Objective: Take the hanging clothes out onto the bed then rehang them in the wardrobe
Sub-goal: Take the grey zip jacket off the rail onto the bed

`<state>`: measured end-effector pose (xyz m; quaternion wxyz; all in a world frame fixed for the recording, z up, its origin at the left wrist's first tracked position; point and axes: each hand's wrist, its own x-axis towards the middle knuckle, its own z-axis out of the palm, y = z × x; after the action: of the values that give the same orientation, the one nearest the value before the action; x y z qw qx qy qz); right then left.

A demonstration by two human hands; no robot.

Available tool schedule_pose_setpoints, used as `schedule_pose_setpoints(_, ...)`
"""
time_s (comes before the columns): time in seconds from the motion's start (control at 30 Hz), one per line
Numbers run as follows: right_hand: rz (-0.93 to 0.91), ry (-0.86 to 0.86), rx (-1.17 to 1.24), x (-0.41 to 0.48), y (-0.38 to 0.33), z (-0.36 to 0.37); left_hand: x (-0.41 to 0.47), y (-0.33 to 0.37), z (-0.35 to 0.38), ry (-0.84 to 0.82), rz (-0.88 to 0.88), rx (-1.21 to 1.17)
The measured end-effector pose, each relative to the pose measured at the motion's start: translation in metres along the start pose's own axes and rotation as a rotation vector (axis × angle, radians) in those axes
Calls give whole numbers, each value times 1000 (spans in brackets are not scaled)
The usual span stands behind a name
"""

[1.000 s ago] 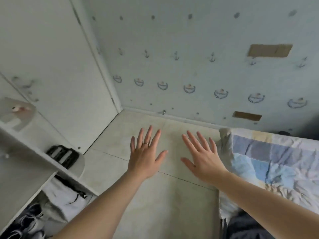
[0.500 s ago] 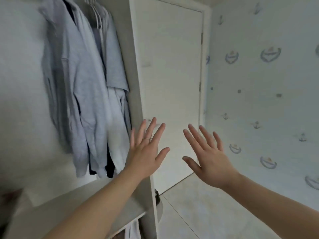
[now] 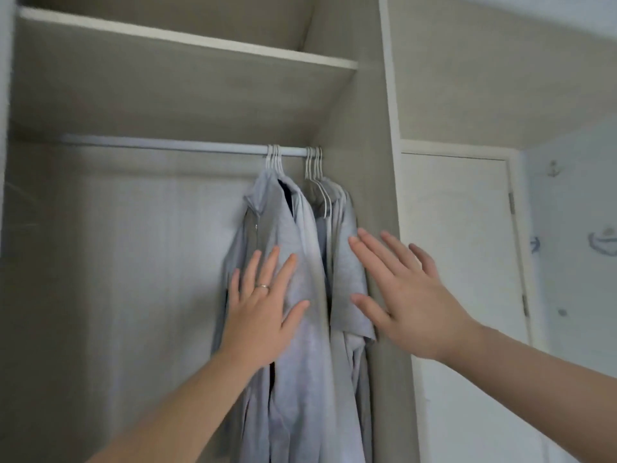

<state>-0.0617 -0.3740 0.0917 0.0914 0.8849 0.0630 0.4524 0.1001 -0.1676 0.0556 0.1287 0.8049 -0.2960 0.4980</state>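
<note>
Pale wardrobe (image 3: 100,262) fills the left and centre of the frame, with a white door (image 3: 460,248) at right. Nearest, we see our left hand (image 3: 263,312) and right hand (image 3: 410,305), fingers straight and spread, gripping nothing; contact with the cloth is unclear. Behind them, grey clothes (image 3: 300,379) hang centre-frame on white hangers (image 3: 275,160) from the rail (image 3: 167,145), beneath a shelf (image 3: 187,38).

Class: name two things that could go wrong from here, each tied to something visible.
The hangers hang bunched in two tight groups on the rail; lifting one could snag its neighbours. The left hand and right hand are open over the grey shirts, below the hangers; tugging cloth might slip shirts off.
</note>
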Motion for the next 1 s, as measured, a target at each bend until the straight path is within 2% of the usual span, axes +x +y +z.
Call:
schedule_pose_setpoints(0.17, -91, 82, -6, 87, 6, 3, 50, -53, 3, -14, -160, 97)
schedule_pose_setpoints(0.33, -140, 139, 14, 168, 5, 11, 91, -96, 7, -40, -309, 22)
schedule_pose_setpoints(0.47, -120, 104, 48, 219, 1, 28, 124, -125, 18, -41, -387, -42)
schedule_pose_setpoints(0.6, -69, 6, -12, 257, -1, 50, 161, -150, 41, -17, -490, -222)
schedule_pose_setpoints(0.7, -39, 9, -68, 282, -5, 67, 194, -168, 65, -8, -528, -380)
schedule_pose_setpoints(0.83, -6, 41, -167, 310, -12, 81, 234, -181, 96, 5, -536, -619)
schedule_pose_setpoints(1.0, -5, 65, -369, 334, -24, 93, 278, -190, 127, 34, -486, -750)
